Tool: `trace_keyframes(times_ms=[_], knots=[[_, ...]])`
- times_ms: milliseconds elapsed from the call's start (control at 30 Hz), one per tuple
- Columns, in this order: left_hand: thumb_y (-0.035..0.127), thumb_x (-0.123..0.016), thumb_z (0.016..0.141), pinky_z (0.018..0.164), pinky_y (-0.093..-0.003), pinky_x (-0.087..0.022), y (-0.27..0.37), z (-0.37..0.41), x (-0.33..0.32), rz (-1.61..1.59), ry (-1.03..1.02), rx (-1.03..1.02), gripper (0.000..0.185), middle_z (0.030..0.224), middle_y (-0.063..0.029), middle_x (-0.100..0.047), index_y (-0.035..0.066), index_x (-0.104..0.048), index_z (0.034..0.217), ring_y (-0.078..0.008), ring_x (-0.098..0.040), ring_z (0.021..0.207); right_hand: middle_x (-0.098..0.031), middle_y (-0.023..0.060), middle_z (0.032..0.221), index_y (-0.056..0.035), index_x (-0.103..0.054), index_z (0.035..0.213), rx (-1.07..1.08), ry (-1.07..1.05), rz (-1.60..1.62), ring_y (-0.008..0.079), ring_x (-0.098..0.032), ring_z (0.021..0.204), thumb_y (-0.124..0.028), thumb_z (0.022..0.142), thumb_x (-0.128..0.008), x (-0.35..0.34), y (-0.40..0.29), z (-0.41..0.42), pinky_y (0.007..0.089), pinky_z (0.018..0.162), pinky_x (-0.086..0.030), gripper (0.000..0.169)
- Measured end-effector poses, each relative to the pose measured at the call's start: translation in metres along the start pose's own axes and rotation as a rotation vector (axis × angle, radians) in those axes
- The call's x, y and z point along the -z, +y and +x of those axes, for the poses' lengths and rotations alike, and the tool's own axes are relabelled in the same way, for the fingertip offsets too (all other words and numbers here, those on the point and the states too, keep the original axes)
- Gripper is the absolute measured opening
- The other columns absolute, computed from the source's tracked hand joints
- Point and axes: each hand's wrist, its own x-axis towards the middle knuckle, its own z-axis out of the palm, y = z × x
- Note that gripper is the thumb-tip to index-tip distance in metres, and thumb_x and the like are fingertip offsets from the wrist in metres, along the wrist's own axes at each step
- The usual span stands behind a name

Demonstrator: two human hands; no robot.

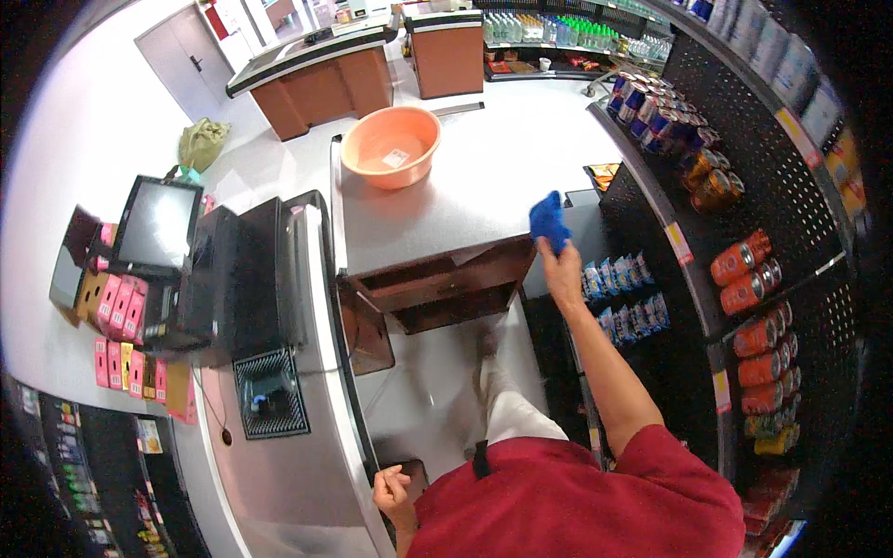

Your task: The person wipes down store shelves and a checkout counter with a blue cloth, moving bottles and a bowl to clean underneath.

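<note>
My right hand [560,270] reaches forward, closed on a bunched blue cloth [548,217]. The cloth is beside the right corner of a grey-topped counter [398,240]; whether it touches the counter I cannot tell. An orange plastic basin [396,174] stands on the far left part of that countertop, with a white label inside its bottom. Low in the view, my left hand [391,486] has its fingers curled, with nothing visible in them. It is close to the black edge of the checkout counter [300,474] on my left.
Shelves with drink cans [757,335] and small blue packets [617,275] line the right side. On the left are a monitor [157,223], pink boxes [122,303] and a black tray [272,394]. Farther off are a brown checkout counter [321,91] and bottle shelves [551,31].
</note>
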Motion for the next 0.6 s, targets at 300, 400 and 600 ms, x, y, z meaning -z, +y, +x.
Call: trace_keyframes(times_ms=[300, 400, 600], knots=[[0.010, -0.051, 0.105, 0.070, -0.0327, -0.051, 0.088, 0.185, -0.166, 0.157, -0.221, -0.169, 0.023, 0.085, -0.0096, -0.068, -0.003, -0.068, 0.097, -0.0191, -0.063, 0.073, -0.042, 0.0211, 0.157, -0.0124, -0.052, 0.147, 0.429, -0.369, -0.481, 0.0423, -0.036, 0.146, -0.038, 0.091, -0.074, -0.106, 0.045, 0.062, 0.0535, 0.121, -0.030, 0.065], [0.009, -0.052, 0.104, 0.091, -0.0384, -0.048, 0.122, 0.274, -0.232, 0.394, -0.226, -0.545, 0.019, 0.101, -0.0123, -0.067, -0.001, -0.068, 0.102, -0.0278, -0.062, 0.096, -0.042, 0.0175, 0.158, -0.0126, -0.054, 0.145, 0.452, -0.369, -0.547, 0.0392, -0.034, 0.148, -0.031, 0.094, -0.070, -0.121, 0.048, 0.068, 0.0545, 0.123, -0.025, 0.057], [0.012, -0.060, 0.096, 0.109, -0.0490, -0.038, 0.122, 0.416, -0.323, 0.675, 0.043, -0.683, 0.038, 0.140, -0.0185, -0.054, 0.002, -0.057, 0.132, -0.0393, -0.047, 0.129, -0.037, 0.0123, 0.163, -0.0150, -0.051, 0.149, 0.414, -0.339, -0.640, 0.0338, -0.028, 0.153, -0.030, 0.098, -0.061, -0.131, 0.056, 0.135, 0.0544, 0.125, -0.017, 0.054]])
